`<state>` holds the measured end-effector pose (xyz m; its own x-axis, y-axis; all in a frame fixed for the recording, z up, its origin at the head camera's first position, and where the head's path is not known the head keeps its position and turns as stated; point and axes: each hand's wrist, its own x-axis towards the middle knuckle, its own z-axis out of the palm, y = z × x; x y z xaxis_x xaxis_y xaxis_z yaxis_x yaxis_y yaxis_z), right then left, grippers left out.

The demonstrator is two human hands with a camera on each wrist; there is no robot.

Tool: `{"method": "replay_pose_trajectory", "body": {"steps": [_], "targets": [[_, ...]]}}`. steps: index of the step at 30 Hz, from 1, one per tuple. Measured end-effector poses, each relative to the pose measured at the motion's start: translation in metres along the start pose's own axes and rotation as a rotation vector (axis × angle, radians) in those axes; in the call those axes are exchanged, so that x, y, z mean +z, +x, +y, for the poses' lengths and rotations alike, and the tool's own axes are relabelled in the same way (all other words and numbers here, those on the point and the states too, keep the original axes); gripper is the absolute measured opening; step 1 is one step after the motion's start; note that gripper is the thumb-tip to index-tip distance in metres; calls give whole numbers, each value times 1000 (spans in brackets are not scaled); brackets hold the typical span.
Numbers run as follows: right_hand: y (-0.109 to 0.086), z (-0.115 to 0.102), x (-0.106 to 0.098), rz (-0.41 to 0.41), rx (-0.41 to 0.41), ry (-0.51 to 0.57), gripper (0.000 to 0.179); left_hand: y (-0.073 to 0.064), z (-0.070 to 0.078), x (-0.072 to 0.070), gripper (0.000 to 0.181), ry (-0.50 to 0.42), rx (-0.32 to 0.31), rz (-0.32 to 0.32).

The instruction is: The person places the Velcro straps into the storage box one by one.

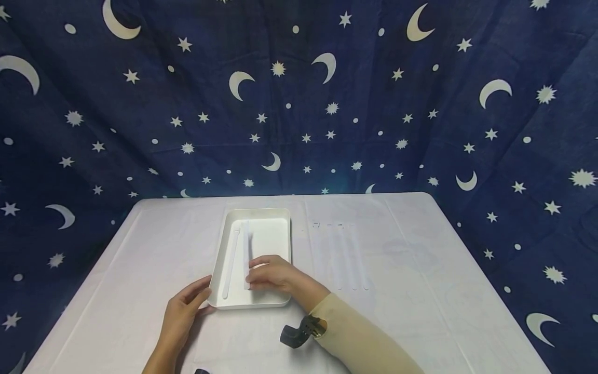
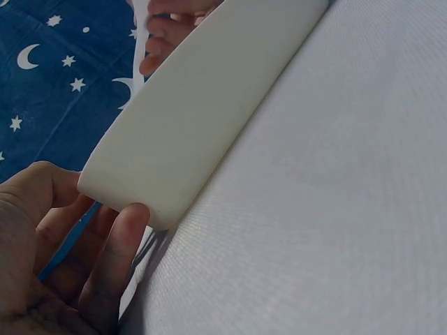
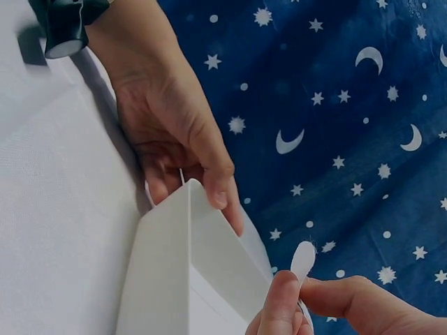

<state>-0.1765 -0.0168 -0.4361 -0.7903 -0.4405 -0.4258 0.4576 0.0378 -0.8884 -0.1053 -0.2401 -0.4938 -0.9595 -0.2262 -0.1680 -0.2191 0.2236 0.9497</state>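
A shallow white tray [image 1: 271, 241] stands on the table. My left hand [image 1: 184, 311] grips its near left corner, thumb at the rim and fingers against the outer wall [image 2: 174, 125]. Over the inside of the tray, my right hand [image 1: 273, 272] pinches a long, slim white stick [image 1: 246, 249] near its lower end. The stick's rounded tip [image 3: 303, 259] pokes out between thumb and fingers in the right wrist view. Left of it, a similar white stick [image 1: 231, 267] lies lengthwise in the tray, with a small crosswise part at its far end.
Several similar pale sticks [image 1: 353, 259] lie side by side to the right of the tray, faint against the white tablecloth [image 1: 434, 311]. Behind the table hangs a dark blue cloth [image 1: 299, 47] with moons and stars. A dark device [image 1: 301, 331] is strapped on the right wrist.
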Motion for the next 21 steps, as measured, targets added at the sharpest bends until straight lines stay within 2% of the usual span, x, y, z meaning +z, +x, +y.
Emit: {"method": "replay_pose_trajectory", "body": {"steps": [7, 14, 21], "targets": [[6, 3, 6, 31, 26, 32, 45, -1, 1, -1, 48, 1, -6, 0], [13, 6, 9, 55, 55, 15, 42, -1, 1, -1, 50, 17, 3, 4], [15, 5, 12, 59, 75, 15, 41, -1, 1, -1, 51, -5, -11, -1]]}}
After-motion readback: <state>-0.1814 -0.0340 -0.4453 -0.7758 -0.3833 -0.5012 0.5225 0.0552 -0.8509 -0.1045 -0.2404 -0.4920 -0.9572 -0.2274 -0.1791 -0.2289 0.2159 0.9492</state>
